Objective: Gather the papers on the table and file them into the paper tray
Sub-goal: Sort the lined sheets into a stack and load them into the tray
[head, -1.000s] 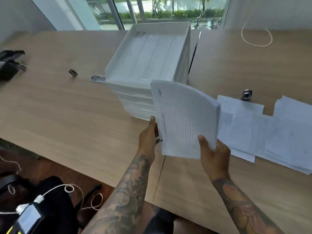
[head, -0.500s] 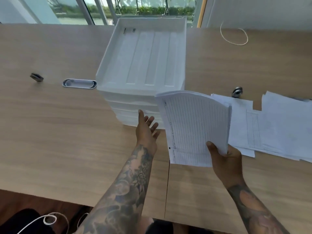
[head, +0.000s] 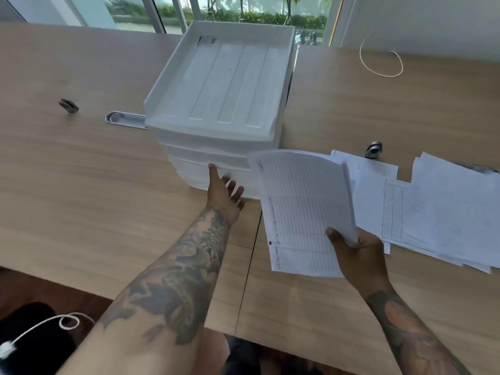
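Wooden table (head: pixel 81 185), right hand (head: pixel 359 255) grip pinching paper stack (head: pixel 305 209) upright, long axis toward paper tray (head: pixel 221 85), left hand (head: pixel 224 193) grip spread.

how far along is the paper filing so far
Done: one stack of lined papers is gathered, gripped by the right hand. In hand: the left hand reaches, fingers spread, to a lower drawer of the paper tray. Left: nothing visibly filed; loose sheets lie on the table.

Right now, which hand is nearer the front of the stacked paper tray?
Left. The left hand reaches the stacked paper tray, fingers at its lower drawers. The right hand holds the stack of papers, nearer the person.
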